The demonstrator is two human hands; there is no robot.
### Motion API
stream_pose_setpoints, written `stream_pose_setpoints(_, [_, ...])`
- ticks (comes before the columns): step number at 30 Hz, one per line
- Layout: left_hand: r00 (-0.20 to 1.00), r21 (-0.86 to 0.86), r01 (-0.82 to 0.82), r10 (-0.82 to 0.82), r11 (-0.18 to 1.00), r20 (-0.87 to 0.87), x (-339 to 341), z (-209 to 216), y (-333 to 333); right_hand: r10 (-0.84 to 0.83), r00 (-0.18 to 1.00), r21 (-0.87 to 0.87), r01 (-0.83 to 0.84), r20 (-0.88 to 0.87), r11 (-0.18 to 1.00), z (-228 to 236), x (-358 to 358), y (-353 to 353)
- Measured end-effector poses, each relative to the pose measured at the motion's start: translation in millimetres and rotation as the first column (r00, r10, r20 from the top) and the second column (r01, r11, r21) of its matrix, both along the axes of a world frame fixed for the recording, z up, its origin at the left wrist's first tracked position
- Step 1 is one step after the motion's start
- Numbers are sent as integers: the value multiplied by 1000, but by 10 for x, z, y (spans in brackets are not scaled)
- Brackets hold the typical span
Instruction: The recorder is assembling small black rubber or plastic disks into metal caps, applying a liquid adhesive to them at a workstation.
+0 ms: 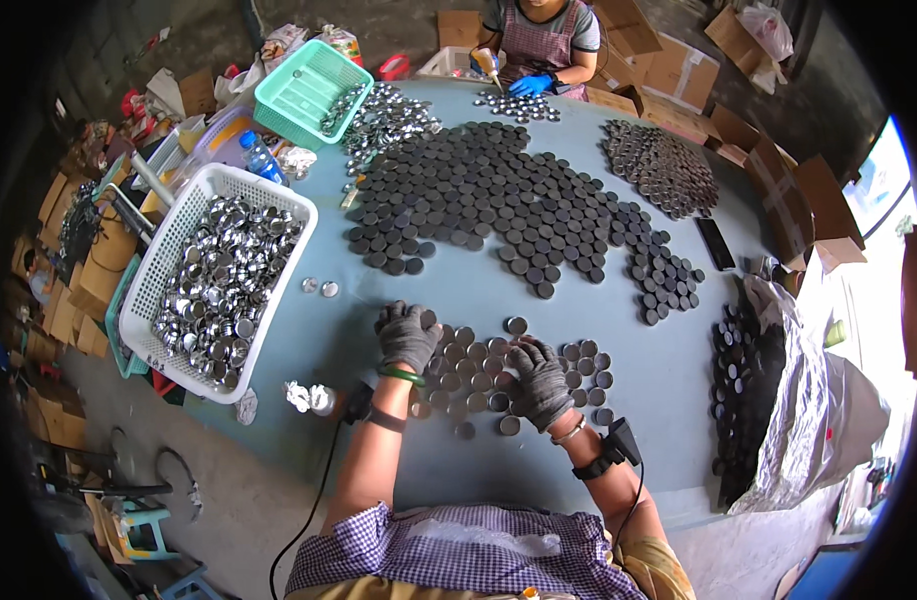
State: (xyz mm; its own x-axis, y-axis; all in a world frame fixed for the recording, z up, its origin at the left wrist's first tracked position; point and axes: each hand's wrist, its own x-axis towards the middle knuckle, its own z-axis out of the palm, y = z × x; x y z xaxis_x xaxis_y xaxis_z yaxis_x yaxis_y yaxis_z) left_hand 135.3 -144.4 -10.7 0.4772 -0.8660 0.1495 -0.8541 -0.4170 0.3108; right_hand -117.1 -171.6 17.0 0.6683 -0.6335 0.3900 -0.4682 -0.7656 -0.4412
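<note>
My left hand (409, 338), in a grey work glove, is just beyond the left end of a loose group of small round caps (478, 352). Its curled fingers and thumb close on a dark round cap (428, 318). My right hand (541, 388), gloved alike, bends its fingers down over the right part of the same group. What its fingertips hold, if anything, is hidden beneath the hand. The caps around it show shiny rims and lie flat in uneven rows. One single cap (517, 325) lies just beyond the right fingertips.
A wide spread of dark discs (459, 200) covers the middle of the table (309, 300). At left stands a white basket (304, 215) of shiny metal caps, behind it a green basket (279, 105). Opposite, a person's blue-gloved hand (531, 86) works. Plastic sheeting (794, 400) lies right.
</note>
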Motion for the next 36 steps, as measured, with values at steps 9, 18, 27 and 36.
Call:
stream_pose_setpoints(9, [957, -595, -34, -146, 803, -252, -109, -139, 496, -362, 913, 73, 355, 188, 932, 68, -983, -51])
stream_pose_setpoints(18, [989, -400, -47, -13, 915, -145, -222, -545, 1104, -588, 767, -108, 581, -258, 806, -657, -1889, 692])
stream_pose_setpoints(27, [945, -482, -4, -154, 876, -288, -320, -485, 969, -590, 803, 70, 595, -87, 800, -885, -1407, 486])
stream_pose_setpoints(36, [913, -247, 396, -408, 885, -1, -746, -128, 1554, -355, 925, 28, 362, -134, 932, -654, -1287, 879])
